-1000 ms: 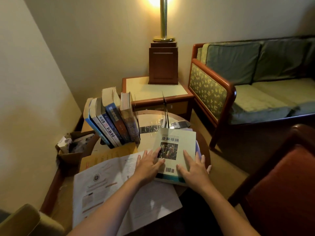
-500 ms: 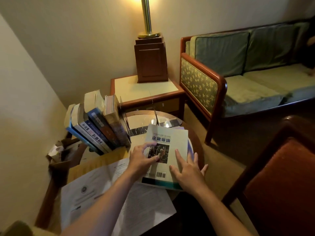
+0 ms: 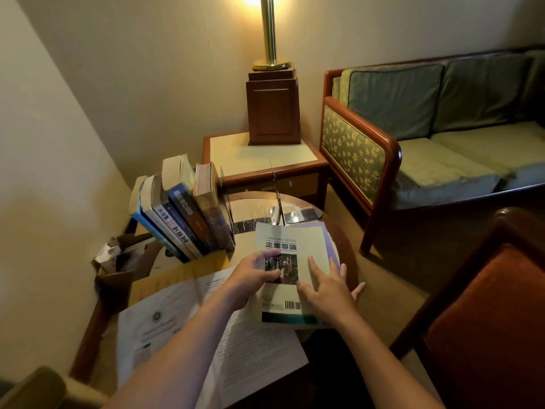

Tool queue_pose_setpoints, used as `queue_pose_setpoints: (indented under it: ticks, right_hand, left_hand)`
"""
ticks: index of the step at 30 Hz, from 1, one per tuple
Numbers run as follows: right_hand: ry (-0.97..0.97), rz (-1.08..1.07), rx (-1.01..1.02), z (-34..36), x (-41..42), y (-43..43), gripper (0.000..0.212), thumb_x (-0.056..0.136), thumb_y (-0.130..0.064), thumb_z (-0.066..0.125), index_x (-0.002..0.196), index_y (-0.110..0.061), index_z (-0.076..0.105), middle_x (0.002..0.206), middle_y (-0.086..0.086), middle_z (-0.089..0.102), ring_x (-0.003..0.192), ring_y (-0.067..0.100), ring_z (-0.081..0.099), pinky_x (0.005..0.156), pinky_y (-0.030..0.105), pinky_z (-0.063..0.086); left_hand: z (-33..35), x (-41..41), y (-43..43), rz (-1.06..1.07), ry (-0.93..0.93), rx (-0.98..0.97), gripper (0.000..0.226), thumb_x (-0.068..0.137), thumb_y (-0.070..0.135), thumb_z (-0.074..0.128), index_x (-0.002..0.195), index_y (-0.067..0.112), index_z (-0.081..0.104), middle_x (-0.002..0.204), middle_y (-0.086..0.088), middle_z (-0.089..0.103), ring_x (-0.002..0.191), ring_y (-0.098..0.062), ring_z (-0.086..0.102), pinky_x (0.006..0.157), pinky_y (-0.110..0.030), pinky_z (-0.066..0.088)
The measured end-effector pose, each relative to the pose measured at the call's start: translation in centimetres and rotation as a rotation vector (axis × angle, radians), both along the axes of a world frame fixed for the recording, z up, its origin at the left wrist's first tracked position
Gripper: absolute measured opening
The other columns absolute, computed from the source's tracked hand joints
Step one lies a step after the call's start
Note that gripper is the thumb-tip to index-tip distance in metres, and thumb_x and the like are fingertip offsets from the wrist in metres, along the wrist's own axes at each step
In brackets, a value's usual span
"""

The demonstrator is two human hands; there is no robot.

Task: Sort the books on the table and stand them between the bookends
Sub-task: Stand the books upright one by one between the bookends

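A pale green book (image 3: 306, 240) with a photo and barcode on its cover lies flat on the round table (image 3: 345, 246), on top of a purple book (image 3: 329, 237). My left hand (image 3: 253, 274) curls over the green book's left edge, fingertips on the cover. Flat on the cover's right side rests my right hand (image 3: 327, 286), fingers spread. Several books (image 3: 182, 214) stand leaning left at the table's back left. A thin clear bookend (image 3: 278, 206) stands behind the green book; another (image 3: 225, 196) rises beside the leaning books.
Large printed sheets (image 3: 188, 326) and a yellow folder (image 3: 180, 276) cover the table's near left. A cardboard box (image 3: 118, 261) sits at the left. Behind are a side table (image 3: 236, 154) with a lamp (image 3: 272, 104), a sofa (image 3: 442, 137) and a red chair (image 3: 495, 314).
My left hand has slid from resting flat on the cover to curling around the green book's left edge. My right hand stays flat on the cover. The camera view shifted slightly.
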State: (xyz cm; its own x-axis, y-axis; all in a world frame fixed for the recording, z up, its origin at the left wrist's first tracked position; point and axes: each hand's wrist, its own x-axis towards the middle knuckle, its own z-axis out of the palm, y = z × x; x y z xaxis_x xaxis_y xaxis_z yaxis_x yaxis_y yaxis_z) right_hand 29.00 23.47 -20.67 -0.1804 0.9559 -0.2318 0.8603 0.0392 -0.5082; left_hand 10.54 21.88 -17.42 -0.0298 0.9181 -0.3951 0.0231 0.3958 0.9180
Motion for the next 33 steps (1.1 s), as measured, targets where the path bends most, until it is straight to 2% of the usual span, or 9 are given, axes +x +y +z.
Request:
queue_pose_setpoints:
  ticks: [5,8,10,14,17,21,24,27,33]
  right_hand:
    - [-0.005,0.075,0.17,-0.1,0.1,-0.8,0.068,0.097,-0.061,0.042,0.157,-0.043,0.014,0.166,0.015,0.006,0.151,0.037,-0.017,0.115,0.06,-0.017]
    - [0.354,0.084,0.132,1.2,0.2,-0.7,0.077,0.093,-0.055,0.057,0.154,-0.048,0.01,0.164,0.009,0.013,0.151,0.033,0.014,0.119,0.058,0.023]
    - [0.578,0.036,0.164,3.0,0.6,-0.2,0.08,0.093,-0.039,0.066,0.155,-0.041,0.016,0.159,0.005,0.023,0.14,0.024,0.034,0.106,0.047,0.048]
    - [0.712,0.034,0.285,7.5,1.0,0.8,0.057,0.092,-0.017,0.069,0.138,-0.034,0.04,0.139,-0.002,0.042,0.112,0.01,0.053,0.071,0.017,0.055]
    - [0.77,0.133,0.133,10.3,1.1,1.3,0.032,0.093,-0.014,0.067,0.115,-0.025,0.048,0.131,0.003,0.053,0.102,0.02,0.064,0.065,0.025,0.06]
    - [0.686,0.292,0.059,13.8,0.8,1.2,0.007,0.1,-0.013,0.056,0.106,-0.014,0.056,0.118,-0.003,0.057,0.102,0.019,0.064,0.065,0.03,0.062]
    - [0.521,0.406,0.044,15.0,-0.4,1.0,0.023,0.103,-0.017,0.051,0.117,-0.023,0.068,0.119,-0.005,0.057,0.102,0.018,0.065,0.07,0.034,0.063]
    - [0.325,0.446,0.14,14.2,-1.4,1.1,0.032,0.102,-0.024,0.051,0.127,-0.039,0.064,0.122,-0.006,0.05,0.111,0.019,0.058,0.081,0.04,0.062]
    - [0.364,0.403,0.002,13.5,-1.4,1.4,0.034,0.095,-0.029,0.064,0.123,-0.048,0.059,0.125,-0.002,0.045,0.109,0.02,0.056,0.078,0.039,0.063]
  left_hand:
    - [0.6,0.4,-2.1,0.068,-0.109,0.138,0.049,0.091,-0.002,0.063,0.124,0.035,0.068,0.128,0.008,0.054,0.109,-0.028,0.067,0.077,-0.039,0.061]
    - [2.3,-0.3,-3.7,0.035,-0.074,0.242,0.051,0.09,-0.002,0.065,0.121,0.038,0.071,0.136,0.006,0.055,0.113,-0.029,0.065,0.077,-0.041,0.061]
    - [3.7,-1.1,-4.8,0.03,-0.11,0.254,0.048,0.089,-0.004,0.065,0.119,0.033,0.073,0.134,0.001,0.06,0.108,-0.03,0.069,0.074,-0.04,0.061]
    - [6.6,-3.3,-6.2,-0.026,-0.087,0.283,0.045,0.09,-0.006,0.064,0.116,0.029,0.075,0.128,0.002,0.067,0.11,-0.022,0.069,0.078,-0.037,0.061]
    - [7.9,-4.6,-6.7,-0.057,0.002,0.337,0.048,0.089,-0.005,0.065,0.119,0.032,0.074,0.127,0.012,0.068,0.113,-0.006,0.065,0.084,-0.025,0.058]
    - [8.1,-5.7,-6.6,-0.01,-0.038,0.308,0.051,0.095,-0.006,0.056,0.12,0.035,0.072,0.124,0.006,0.069,0.106,-0.019,0.071,0.075,-0.033,0.061]
    - [7.7,-5.6,-5.4,0.02,0.023,0.315,0.047,0.095,-0.003,0.057,0.117,0.036,0.073,0.121,0.003,0.069,0.1,-0.02,0.072,0.069,-0.03,0.06]
    - [7.0,-4.9,-3.9,0.021,0.072,0.329,0.039,0.093,-0.002,0.059,0.114,0.029,0.071,0.115,-0.002,0.07,0.097,-0.022,0.072,0.07,-0.034,0.061]
    - [4.7,-3.8,-1.7,0.004,0.339,0.458,0.025,0.092,-0.001,0.058,0.105,0.019,0.066,0.121,0.003,0.053,0.111,-0.022,0.059,0.074,-0.026,0.06]
